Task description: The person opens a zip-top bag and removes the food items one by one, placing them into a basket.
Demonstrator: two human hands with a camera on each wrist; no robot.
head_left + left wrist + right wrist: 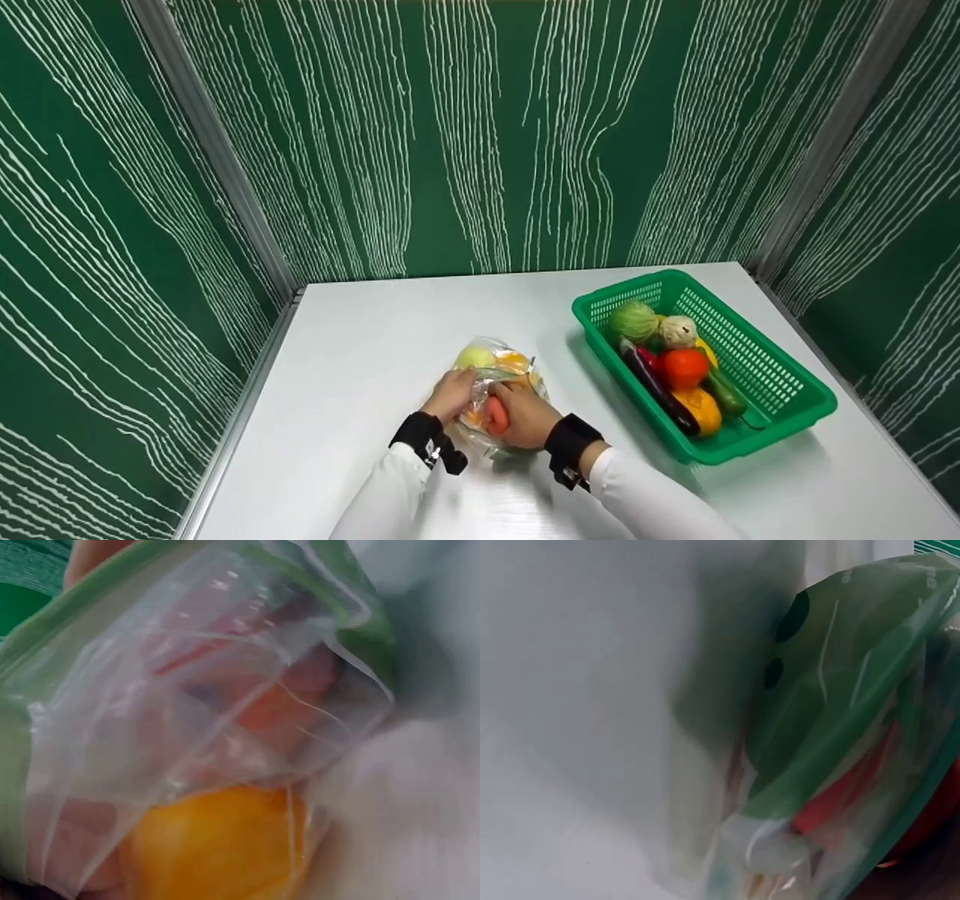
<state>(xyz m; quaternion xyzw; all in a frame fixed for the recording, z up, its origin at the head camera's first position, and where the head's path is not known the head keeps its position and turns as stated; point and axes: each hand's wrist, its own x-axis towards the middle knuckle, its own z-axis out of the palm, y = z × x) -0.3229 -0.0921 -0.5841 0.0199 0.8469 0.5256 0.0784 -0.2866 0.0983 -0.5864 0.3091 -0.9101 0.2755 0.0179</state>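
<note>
A clear plastic bag (480,373) with green edging lies in the middle of the white table, holding a pale yellow-green fruit (475,357) and orange ones (513,363). My left hand (452,394) grips the bag's left side by its mouth. At that mouth my right hand (529,414) holds a smooth red-orange fruit or vegetable (496,416), its exact kind hidden by the fingers. Through the film in the left wrist view shows an orange-yellow fruit (221,844). The right wrist view has the bag's green printed side (810,705) close up.
To the right stands a green perforated basket (780,375) with an eggplant (660,386), a tomato (684,368), a cabbage (634,321), a cucumber-like vegetable (724,391) and other produce. Green panels with white wavy lines (465,135) rise behind the table and at both sides.
</note>
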